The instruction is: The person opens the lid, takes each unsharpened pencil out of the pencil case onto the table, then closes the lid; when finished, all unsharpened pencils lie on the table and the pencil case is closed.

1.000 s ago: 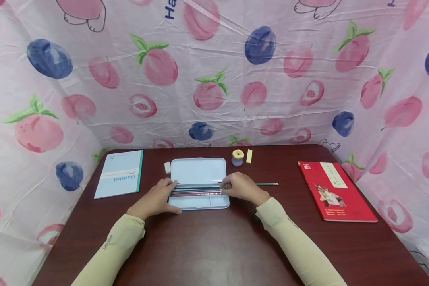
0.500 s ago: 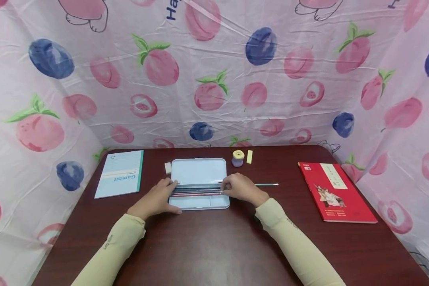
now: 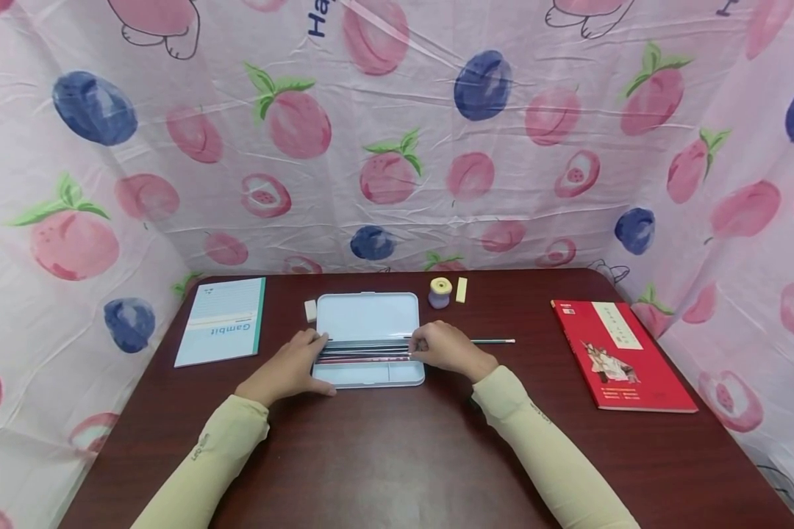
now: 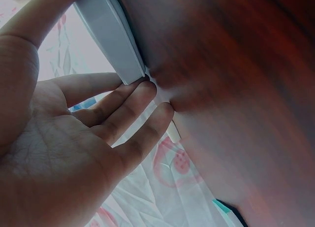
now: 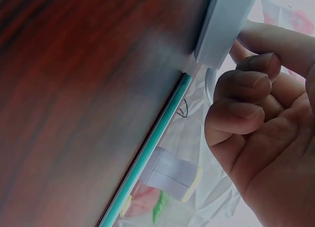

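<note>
An opened light-blue pencil case point(image 3: 367, 312) lies mid-table, its lid tipped back. Several pencils point(image 3: 364, 360), dark ones and a red one, lie lengthwise in its tray. My left hand point(image 3: 287, 371) steadies the case's left end, fingers along the side and thumb near the front corner. In the left wrist view, the extended fingers point(image 4: 142, 91) touch the case's end. At the right end, my right hand point(image 3: 446, 347) pinches a pencil's end inside the tray, other fingers curled; the pinched part is hidden. A green pencil point(image 3: 496, 341) lies on the table behind the right hand.
A white eraser point(image 3: 310, 311) sits left of the lid. Right of it are a purple, yellow-topped container point(image 3: 440, 292) and a yellow strip point(image 3: 461, 289). A light-blue notebook point(image 3: 220, 323) lies left, a red book point(image 3: 622, 356) right. Patterned cloth point(image 3: 397, 147) encloses the table's back and sides.
The pencils in the tray shift slightly at the right hand's fingertips, and their pale highlights look different. Both hands stay almost where they were; the case has not moved.
</note>
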Tool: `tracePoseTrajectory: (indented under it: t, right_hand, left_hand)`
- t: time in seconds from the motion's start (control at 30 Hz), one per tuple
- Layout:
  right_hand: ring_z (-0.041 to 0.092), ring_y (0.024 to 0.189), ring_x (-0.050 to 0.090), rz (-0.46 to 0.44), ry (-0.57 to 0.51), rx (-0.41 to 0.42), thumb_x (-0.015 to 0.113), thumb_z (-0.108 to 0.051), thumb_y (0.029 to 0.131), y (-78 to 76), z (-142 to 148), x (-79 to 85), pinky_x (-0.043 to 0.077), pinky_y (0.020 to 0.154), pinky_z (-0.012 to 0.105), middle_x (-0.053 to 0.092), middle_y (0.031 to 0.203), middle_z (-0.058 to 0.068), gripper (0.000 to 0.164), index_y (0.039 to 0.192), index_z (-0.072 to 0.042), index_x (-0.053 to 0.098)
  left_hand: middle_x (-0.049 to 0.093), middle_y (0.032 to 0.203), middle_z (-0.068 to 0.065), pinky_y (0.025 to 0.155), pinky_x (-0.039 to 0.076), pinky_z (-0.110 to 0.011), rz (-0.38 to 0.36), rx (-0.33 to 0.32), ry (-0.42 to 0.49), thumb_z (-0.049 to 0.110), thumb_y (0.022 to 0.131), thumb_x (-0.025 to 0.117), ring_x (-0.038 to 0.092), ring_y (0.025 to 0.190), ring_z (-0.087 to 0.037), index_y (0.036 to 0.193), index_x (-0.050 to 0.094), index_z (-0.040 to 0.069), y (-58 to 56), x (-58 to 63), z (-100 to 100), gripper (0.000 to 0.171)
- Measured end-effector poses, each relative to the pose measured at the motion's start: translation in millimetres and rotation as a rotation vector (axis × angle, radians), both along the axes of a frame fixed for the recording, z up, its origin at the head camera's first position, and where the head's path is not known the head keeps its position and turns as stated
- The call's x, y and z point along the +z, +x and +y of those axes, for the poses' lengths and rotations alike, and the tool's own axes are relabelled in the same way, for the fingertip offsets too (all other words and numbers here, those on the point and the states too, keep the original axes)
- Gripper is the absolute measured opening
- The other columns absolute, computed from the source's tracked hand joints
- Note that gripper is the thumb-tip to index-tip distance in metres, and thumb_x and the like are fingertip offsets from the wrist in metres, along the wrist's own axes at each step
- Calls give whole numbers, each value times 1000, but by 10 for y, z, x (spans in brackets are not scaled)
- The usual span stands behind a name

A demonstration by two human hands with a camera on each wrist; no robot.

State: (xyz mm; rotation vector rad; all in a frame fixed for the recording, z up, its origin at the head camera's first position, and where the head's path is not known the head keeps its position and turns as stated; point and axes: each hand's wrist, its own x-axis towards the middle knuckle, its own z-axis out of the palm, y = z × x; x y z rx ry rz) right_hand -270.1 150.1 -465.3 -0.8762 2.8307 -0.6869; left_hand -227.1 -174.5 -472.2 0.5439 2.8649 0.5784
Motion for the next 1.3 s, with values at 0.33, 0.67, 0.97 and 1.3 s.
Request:
tracePoseTrajectory:
  t: [0.33,0.67,0.97,1.3]
  right_hand:
    - [5,63,50,54,64,20,80,-11,95,3,14,-17,47,64,24,62,70,-6,7,88,-14,78]
    - [3,62,46,14,-17,50,80,-13,95,-2,143,83,45,63,22,60,68,-8,5,91,-13,80]
    - [5,63,50,-70,-50,24,80,-13,95,-100,499,234,44,62,23,61,69,-6,9,86,-13,78]
    - [8,67,52,-171,-125,23,82,-11,93,-246,1008,206,47,64,24,62,71,-5,6,88,-13,80]
  left_hand:
    - [50,154,-22,120,45,-56,-8,4,-1,48,77,95,50,136,-35,160,44,-1,-4,-7,6,109]
    - [50,154,-23,119,45,-56,-18,10,-2,48,78,95,50,136,-35,161,44,-1,8,9,17,109]
    - [50,153,-23,119,46,-56,-2,5,5,48,77,96,50,136,-35,160,44,-1,12,3,3,109]
    - [51,152,-22,117,47,-55,-7,6,10,47,77,95,51,133,-33,161,44,-1,16,9,10,109]
